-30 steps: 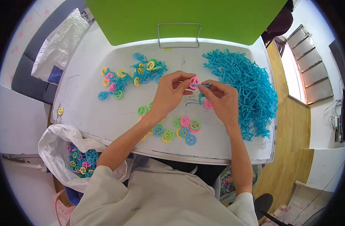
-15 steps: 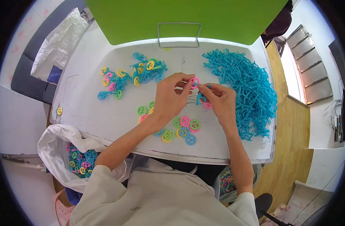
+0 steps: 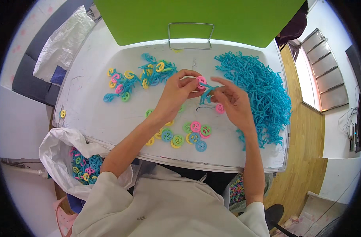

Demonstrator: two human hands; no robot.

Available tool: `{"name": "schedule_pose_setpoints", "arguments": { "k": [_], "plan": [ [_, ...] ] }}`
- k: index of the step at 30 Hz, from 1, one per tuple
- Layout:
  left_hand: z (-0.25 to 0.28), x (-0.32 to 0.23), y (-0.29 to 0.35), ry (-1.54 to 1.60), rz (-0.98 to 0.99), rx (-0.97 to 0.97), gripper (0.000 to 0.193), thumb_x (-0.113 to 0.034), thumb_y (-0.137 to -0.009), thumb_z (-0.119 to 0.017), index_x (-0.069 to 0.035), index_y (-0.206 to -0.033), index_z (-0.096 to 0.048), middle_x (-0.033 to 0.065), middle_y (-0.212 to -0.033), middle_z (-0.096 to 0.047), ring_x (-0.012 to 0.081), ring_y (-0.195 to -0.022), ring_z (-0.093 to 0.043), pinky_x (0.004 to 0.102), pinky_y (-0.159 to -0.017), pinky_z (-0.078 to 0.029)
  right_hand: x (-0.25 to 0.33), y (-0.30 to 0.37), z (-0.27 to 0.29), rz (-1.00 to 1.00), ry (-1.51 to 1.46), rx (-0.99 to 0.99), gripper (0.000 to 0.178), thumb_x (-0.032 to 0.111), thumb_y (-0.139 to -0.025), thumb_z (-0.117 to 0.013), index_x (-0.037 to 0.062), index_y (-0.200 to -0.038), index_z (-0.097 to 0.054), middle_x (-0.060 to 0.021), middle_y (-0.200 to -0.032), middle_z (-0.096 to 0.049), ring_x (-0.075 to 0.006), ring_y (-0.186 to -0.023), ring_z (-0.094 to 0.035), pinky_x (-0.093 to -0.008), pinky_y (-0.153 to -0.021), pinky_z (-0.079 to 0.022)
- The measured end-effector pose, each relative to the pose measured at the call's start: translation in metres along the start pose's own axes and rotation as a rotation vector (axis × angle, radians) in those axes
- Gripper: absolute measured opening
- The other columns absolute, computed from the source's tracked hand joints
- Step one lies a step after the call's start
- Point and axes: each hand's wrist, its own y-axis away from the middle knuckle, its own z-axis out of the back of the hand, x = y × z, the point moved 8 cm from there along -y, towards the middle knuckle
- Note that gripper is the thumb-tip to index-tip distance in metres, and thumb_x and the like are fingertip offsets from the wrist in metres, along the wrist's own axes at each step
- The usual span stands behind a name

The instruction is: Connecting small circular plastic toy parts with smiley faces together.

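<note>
A pink plastic wheel [image 3: 201, 81] is pinched between the thumb and fingers of my left hand [image 3: 176, 91], above the middle of the white table. From the wheel a teal branched plastic piece [image 3: 206, 96] sticks out to the right and downward. My right hand [image 3: 234, 102], slightly blurred, is just right of that piece with its fingers apart. Whether a fingertip touches the piece I cannot tell. Another pink wheel [image 3: 220, 108] lies below the right hand. Several loose wheels [image 3: 177, 140] in green, yellow, blue and pink lie nearer to me, partly overlapping.
A large heap of teal pieces [image 3: 267, 98] covers the table's right side. Teal pieces with wheels on them [image 3: 127, 85] lie at the left. A green panel [image 3: 196, 19] stands at the back. Below the left table edge, a white sack [image 3: 58, 152] holds similar joined pieces.
My right hand has opened from its grip on the teal piece and moved slightly right and down. The left hand still holds the pink wheel, with the teal piece now hanging from it.
</note>
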Motion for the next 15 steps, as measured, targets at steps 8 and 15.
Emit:
{"name": "schedule_pose_setpoints", "arguments": {
  "k": [8, 15],
  "plan": [
    [-0.029, 0.021, 0.008, 0.172, 0.289, 0.13, 0.021, -0.013, -0.092, -0.057, -0.002, -0.11, -0.058, 0.0089, -0.105, -0.062, 0.017, -0.09, -0.062, 0.0267, -0.08, -0.053, 0.028, 0.006, -0.001, 0.536, 0.515, 0.008, 0.029, -0.004, -0.081, -0.062, 0.0028, -0.109, -0.062, -0.0082, -0.107, -0.06, -0.0164, -0.101, -0.057, -0.0265, -0.082, -0.048],
    [-0.073, 0.002, 0.031, -1.052, -0.839, 0.167, 0.016, -0.011, -0.081, -0.065, -0.004, -0.095, -0.063, 0.0114, -0.104, -0.06, 0.029, -0.085, -0.06, 0.0349, -0.076, -0.049, 0.012, 0.0, 0.028, 0.156, -0.048, -0.248, 0.015, 0.007, -0.088, -0.064, -0.004, -0.098, -0.062, -0.0025, -0.077, -0.063, -0.0069, -0.072, -0.056, -0.0203, -0.068, -0.045]
  ]
}}
